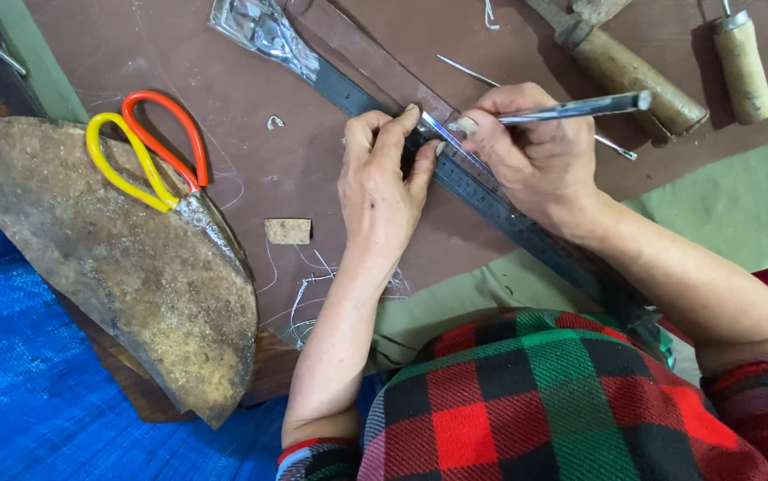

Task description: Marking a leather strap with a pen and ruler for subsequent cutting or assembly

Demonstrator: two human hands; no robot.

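Head view: hands point(455, 169) on dark strap point(491, 200)

Brown desk point(250, 53), scuffed, littered with white thread scraps point(313, 285). At left edge, a large rusty half-round slab point(126, 258), with scissors point(157, 156) with one yellow and one orange loop resting across its upper edge, blades on the slab. Just right of that, a small tan block point(288, 231) lying flat. Running diagonally from top centre toward lower right, a long dark metal ruler point(491, 200), clear plastic wrap point(264, 31) at its far end. At top right, two wooden tool handles point(633, 76) lying near each other, and a thin metal needle point(469, 71) beside them. Pale green cloth point(740, 200) over the right part.
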